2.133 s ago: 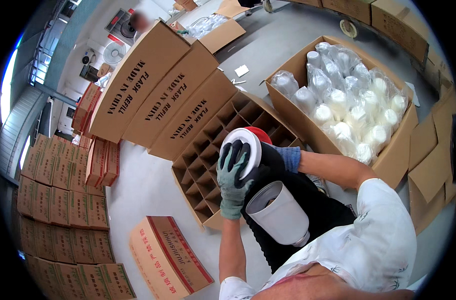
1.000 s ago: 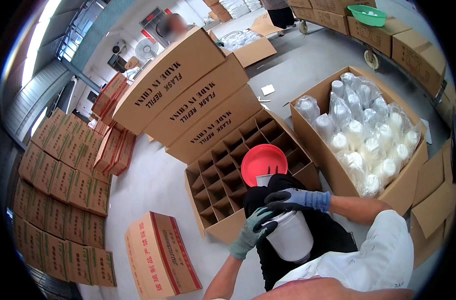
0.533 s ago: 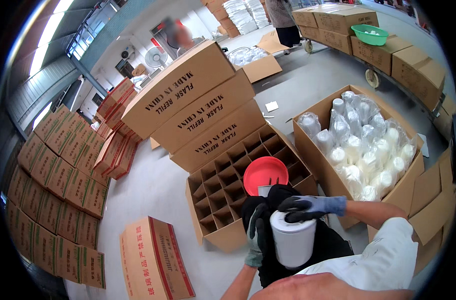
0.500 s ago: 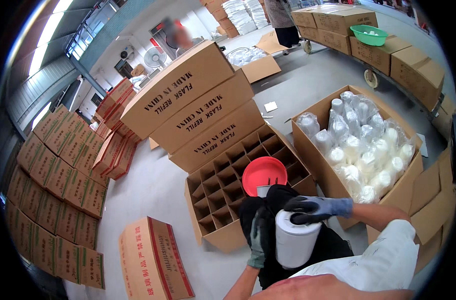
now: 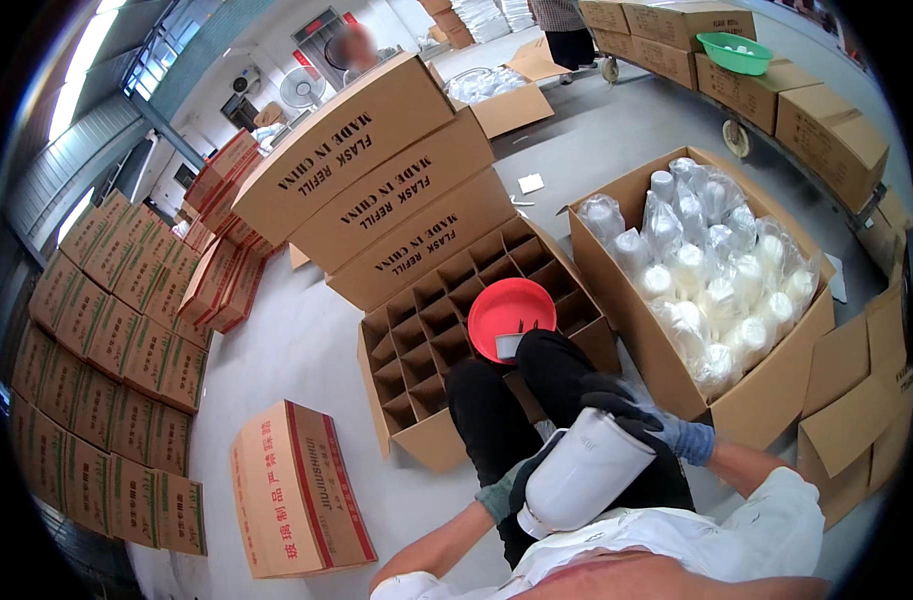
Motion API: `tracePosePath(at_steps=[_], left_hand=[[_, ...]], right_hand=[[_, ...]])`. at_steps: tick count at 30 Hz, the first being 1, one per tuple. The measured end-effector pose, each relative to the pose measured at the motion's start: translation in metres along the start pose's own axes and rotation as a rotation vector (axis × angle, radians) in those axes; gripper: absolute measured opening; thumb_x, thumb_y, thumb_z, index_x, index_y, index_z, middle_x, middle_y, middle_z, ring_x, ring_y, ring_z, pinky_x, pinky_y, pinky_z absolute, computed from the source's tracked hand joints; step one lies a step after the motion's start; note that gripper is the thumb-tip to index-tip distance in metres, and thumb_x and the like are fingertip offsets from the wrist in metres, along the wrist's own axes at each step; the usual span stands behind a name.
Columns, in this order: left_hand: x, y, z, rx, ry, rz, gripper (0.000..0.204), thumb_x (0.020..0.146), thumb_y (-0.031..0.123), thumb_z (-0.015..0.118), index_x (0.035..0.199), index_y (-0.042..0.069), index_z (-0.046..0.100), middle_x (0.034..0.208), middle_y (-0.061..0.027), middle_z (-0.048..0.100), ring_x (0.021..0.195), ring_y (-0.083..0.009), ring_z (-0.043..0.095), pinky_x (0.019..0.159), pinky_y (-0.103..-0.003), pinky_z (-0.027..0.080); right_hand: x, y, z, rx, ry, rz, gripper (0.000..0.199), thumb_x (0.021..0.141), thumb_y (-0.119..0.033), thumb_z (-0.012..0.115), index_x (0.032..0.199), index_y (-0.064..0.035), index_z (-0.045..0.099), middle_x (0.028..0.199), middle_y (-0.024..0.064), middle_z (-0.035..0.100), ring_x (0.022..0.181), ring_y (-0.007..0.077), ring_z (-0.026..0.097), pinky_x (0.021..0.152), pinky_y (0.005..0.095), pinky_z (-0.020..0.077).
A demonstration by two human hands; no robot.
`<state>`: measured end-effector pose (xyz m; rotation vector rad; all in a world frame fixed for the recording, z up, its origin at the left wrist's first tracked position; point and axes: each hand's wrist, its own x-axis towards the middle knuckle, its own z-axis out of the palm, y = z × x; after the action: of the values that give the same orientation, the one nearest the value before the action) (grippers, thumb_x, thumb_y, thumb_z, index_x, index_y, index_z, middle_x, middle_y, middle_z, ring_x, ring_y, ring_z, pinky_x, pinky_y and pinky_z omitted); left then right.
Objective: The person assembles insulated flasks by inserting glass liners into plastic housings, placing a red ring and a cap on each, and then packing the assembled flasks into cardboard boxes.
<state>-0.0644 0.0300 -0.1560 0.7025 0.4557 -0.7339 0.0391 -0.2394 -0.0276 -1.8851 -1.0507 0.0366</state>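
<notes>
A white flask [image 5: 589, 472] with a rounded body and a narrower end lies tilted across my lap, the narrow end toward the lower left. My gloved left hand [image 5: 512, 488] is closed around its left side, near the narrow end. Over the flask's wide upper end curls my right hand [image 5: 642, 415], in a dark and grey glove; its fingers are partly smeared by motion. Just ahead of my knees, a red basin [image 5: 492, 300] rests on a divided carton [image 5: 437, 440]. In the basin are a small pale block [image 5: 509, 346] and thin dark tips.
At the right stands an open carton [image 5: 767, 385] of plastic-wrapped white flasks [image 5: 722, 297]. Closed cartons [image 5: 377, 150] are stacked beyond the divided one. Another carton [image 5: 302, 490] lies on the floor at left. A loaded trolley with a green basin [image 5: 735, 54] stands far right.
The flask has gone from upright to tilted, its narrow end now toward the lower left. My left hand has moved down along its side, and my right hand has shifted on its upper end.
</notes>
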Motion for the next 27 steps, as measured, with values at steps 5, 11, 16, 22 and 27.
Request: tracePosePath(at_steps=[5,11,16,22,27], left_hand=[[-0.028,0.076,0.09,1.148,0.166,0.831,0.034,0.079,0.015,0.064,0.112,0.007,0.062,0.117,-0.0088,0.061,0.11,-0.0198,0.057,0.101,-0.038,0.039],[-0.013,0.093,0.117,1.015,0.117,0.989,0.029,0.079,0.008,0.061,0.107,0.0,0.064,0.103,-0.0115,0.066,0.098,-0.0205,0.062,0.089,-0.034,0.048],[0.008,0.099,0.108,1.01,0.25,0.968,0.031,0.075,0.003,0.06,0.106,0.001,0.065,0.098,-0.0109,0.068,0.097,-0.0203,0.062,0.09,-0.032,0.046],[0.005,0.121,0.153,1.311,0.108,1.111,0.032,0.07,0.004,0.064,0.102,0.004,0.066,0.099,-0.0139,0.066,0.095,-0.0291,0.063,0.09,-0.036,0.047],[0.009,0.119,0.086,1.503,0.294,1.149,0.022,0.078,0.008,0.062,0.098,0.0,0.067,0.088,-0.0117,0.068,0.078,-0.0209,0.063,0.073,-0.032,0.049]], right_hand=[[-0.019,0.059,0.03,1.152,0.104,0.389,0.054,0.095,-0.042,0.038,0.132,-0.0027,0.044,0.127,0.0167,0.05,0.12,0.0288,0.046,0.106,0.0357,0.0312],[-0.012,0.068,0.003,0.779,0.299,0.37,0.049,0.097,-0.039,0.042,0.135,-0.0065,0.041,0.125,0.0116,0.052,0.114,0.0211,0.05,0.103,0.0343,0.036],[0.008,0.05,-0.009,0.655,0.309,0.213,0.042,0.096,-0.038,0.043,0.126,-0.0087,0.047,0.12,0.0107,0.055,0.113,0.0197,0.051,0.101,0.0316,0.0374],[0.004,0.115,-0.005,1.343,0.213,0.646,0.04,0.097,-0.036,0.043,0.125,-0.0064,0.048,0.12,0.0098,0.052,0.111,0.0199,0.051,0.098,0.0311,0.0391],[0.034,0.053,-0.013,0.365,0.178,-0.087,0.051,0.093,-0.041,0.047,0.132,-0.0075,0.043,0.128,0.0085,0.046,0.118,0.0228,0.044,0.105,0.0349,0.031]])
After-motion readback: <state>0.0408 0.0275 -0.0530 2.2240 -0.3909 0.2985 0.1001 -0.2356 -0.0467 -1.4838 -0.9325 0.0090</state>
